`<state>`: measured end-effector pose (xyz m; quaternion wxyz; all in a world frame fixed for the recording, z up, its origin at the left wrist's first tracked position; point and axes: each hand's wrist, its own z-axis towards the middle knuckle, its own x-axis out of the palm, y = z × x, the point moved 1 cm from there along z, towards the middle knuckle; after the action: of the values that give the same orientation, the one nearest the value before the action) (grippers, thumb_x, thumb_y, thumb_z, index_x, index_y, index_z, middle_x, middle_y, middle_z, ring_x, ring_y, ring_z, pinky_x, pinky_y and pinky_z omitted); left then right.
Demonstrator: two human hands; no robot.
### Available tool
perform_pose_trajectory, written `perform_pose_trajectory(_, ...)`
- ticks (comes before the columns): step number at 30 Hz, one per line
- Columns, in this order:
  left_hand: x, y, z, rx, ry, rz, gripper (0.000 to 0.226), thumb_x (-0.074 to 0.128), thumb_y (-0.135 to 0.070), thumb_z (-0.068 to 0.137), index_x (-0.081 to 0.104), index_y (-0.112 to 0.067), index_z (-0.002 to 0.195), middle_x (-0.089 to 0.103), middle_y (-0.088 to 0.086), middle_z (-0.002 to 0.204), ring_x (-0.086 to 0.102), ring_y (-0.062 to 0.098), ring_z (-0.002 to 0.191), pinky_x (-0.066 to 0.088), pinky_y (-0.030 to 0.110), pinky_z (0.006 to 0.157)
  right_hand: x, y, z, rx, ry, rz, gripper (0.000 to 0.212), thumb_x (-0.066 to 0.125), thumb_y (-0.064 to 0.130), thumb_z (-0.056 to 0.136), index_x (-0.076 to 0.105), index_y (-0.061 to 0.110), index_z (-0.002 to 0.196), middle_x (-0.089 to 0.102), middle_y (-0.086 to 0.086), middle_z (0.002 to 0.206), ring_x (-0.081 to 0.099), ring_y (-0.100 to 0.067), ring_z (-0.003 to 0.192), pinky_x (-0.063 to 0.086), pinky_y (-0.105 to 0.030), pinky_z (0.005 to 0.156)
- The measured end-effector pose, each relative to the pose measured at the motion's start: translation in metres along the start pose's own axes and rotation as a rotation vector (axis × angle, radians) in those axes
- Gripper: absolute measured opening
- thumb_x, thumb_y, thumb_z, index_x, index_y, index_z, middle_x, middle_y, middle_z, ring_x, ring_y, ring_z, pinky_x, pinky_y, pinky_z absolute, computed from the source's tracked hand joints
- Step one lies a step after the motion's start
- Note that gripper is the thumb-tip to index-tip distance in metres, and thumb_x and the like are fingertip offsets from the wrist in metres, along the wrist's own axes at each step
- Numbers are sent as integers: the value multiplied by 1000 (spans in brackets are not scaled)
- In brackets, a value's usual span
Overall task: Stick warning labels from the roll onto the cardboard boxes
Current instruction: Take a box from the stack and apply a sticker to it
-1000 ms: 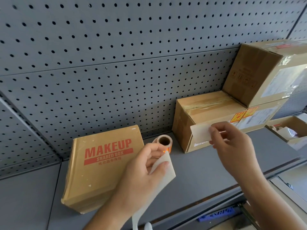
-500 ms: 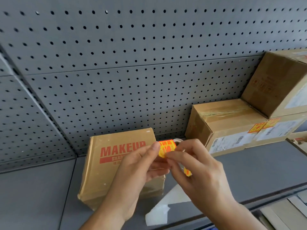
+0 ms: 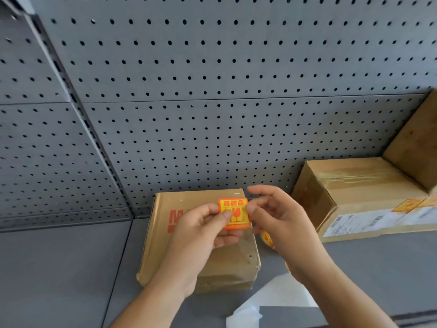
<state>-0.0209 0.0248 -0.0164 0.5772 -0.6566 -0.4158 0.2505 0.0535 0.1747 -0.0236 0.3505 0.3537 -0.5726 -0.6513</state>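
The flat cardboard box [image 3: 205, 256] shows a red "M"; the orange label [image 3: 234, 213] bears three characters too blurred to read.

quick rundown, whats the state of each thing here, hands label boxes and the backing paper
left hand: pinching the warning label
warning label: peeled, held above the flat box, not yet stuck
right hand: fingers spread, beside the label
flat box: closed, lying flat
taped box: sealed, already labelled
backing paper: loose on shelf

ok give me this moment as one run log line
step: label peeled, not yet stuck | left hand: pinching warning label | right hand: open beside label | target: flat box below | backing paper: on shelf
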Motion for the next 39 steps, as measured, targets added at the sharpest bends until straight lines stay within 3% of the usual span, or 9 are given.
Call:
perform_pose_trajectory(5, -4, -3, 18, 61, -63, 186, 17, 60, -17, 101, 75, -13, 105, 81, 1, 87, 78, 16, 80, 64, 29, 75, 5, -4, 21, 16, -50, -27, 20, 70, 6, 93, 67, 20, 107, 73, -10, 81, 68, -18, 72, 58, -38, 72)
perform_pose_trajectory(8, -10, -2, 39, 209, -135, 602, 19, 61, -31, 100, 78, -22, 100, 77, -10, 81, 71, 3, 77, 59, 25, 72, 6, -14, 36, -2, -92, -134, 20, 71, 9, 92, 65, 24, 102, 72, -8, 78, 68, -20, 71, 58, -50, 78)
perform_pose_trajectory(10, -10, -5, 51, 253, -142, 842, 21, 59, -40, 99, 77, -28, 100, 74, -17, 88, 67, 1, 82, 55, 24, 74, 6, -20, 46, -1, -102, -190, 21, 72, 11, 91, 62, 29, 100, 71, -9, 79, 68, -25, 73, 58, -53, 79)
perform_pose_trajectory(15, -8, -5, 78, 263, -150, 1176, 25, 57, -46, 97, 69, -27, 88, 63, -9, 85, 63, 16, 82, 56, 40, 72, 7, -28, 67, -15, -96, -486, 16, 68, 17, 92, 61, 29, 99, 69, 0, 78, 60, -8, 68, 55, -32, 71)
perform_pose_trajectory(17, -4, -4, 84, 262, -127, 1275, 25, 55, -46, 98, 68, -26, 91, 60, -8, 87, 61, 19, 86, 56, 42, 74, 8, -28, 70, -33, -78, -570, 13, 66, 14, 93, 64, 26, 98, 68, 3, 77, 58, -6, 67, 52, -26, 67)
perform_pose_trajectory(23, 2, -8, 93, 251, -85, 1420, 29, 49, -40, 98, 58, -21, 78, 55, -7, 71, 56, 19, 71, 43, 32, 58, 12, -32, 76, -68, -65, -729, 12, 65, 10, 90, 68, 21, 93, 65, 5, 81, 60, -10, 74, 52, -23, 64)
perform_pose_trajectory(26, 2, -10, 98, 231, -59, 1439, 28, 49, -40, 98, 55, -22, 77, 57, -7, 72, 57, 21, 71, 47, 32, 62, 14, -33, 79, -85, -70, -779, 12, 63, 9, 90, 67, 18, 94, 63, 7, 81, 59, -10, 73, 48, -20, 62)
perform_pose_trajectory(30, 3, -12, 101, 222, -33, 1495, 28, 48, -39, 97, 51, -22, 76, 59, -5, 74, 57, 24, 73, 52, 35, 70, 16, -33, 81, -106, -76, -799, 9, 62, 7, 89, 65, 14, 94, 62, 4, 82, 59, -16, 76, 52, -32, 67)
perform_pose_trajectory(39, 4, -15, 107, 216, 5, 1628, 33, 47, -44, 100, 56, -20, 80, 58, -3, 73, 60, 24, 72, 49, 35, 66, 23, -33, 84, -102, -52, -885, 10, 56, 9, 90, 58, 14, 99, 57, 2, 90, 57, -22, 85, 50, -36, 73)
